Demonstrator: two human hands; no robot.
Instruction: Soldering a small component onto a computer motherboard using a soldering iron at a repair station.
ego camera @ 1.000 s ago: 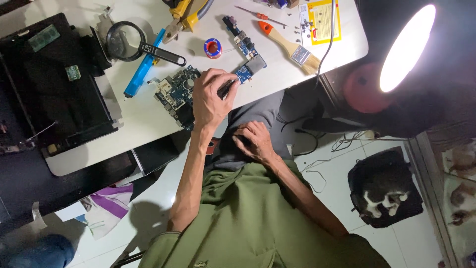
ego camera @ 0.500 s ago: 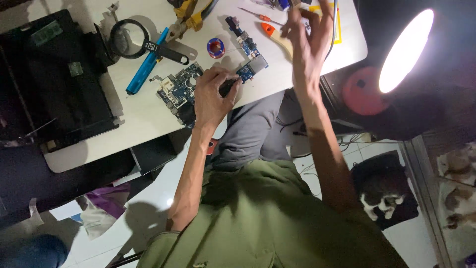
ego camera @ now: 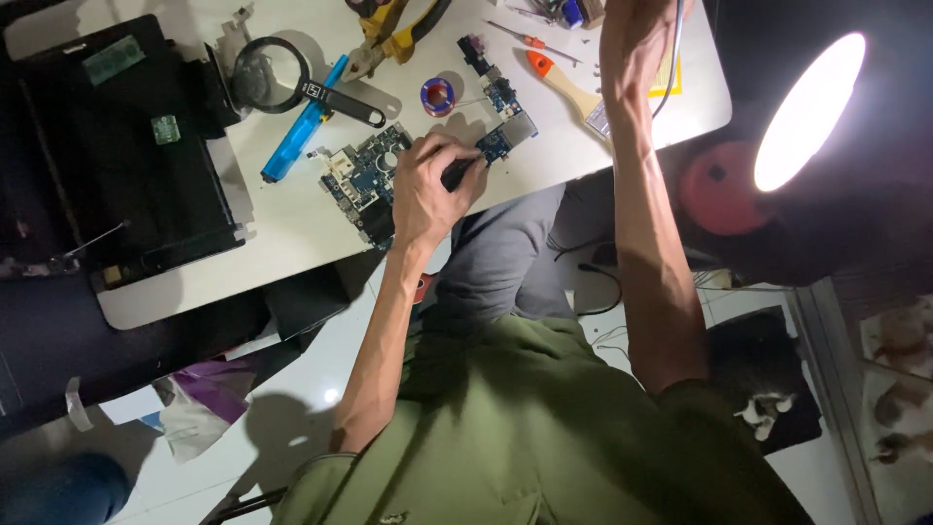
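The left hand [ego camera: 428, 190] rests on the blue board [ego camera: 367, 180], which lies near the desk's [ego camera: 292, 233] front edge, about midway along it. Its grip is closed on a dark tool [ego camera: 457, 173] whose tip points at a smaller board [ego camera: 498, 144] just beside. The right hand [ego camera: 637, 44] is raised over the desk's far right corner, its grip closed on a thin grey wire [ego camera: 671, 58]. This looks like the step of fetching wire for work on the boards.

Bringing the wire down would call for a short path past the brush [ego camera: 569, 86] and solder spool [ego camera: 437, 95]. Open room is scant: pliers [ego camera: 394, 34], magnifier [ego camera: 282, 76] and blue pen [ego camera: 301, 136] crowd the far side; a black laptop [ego camera: 107, 156] fills the left end.
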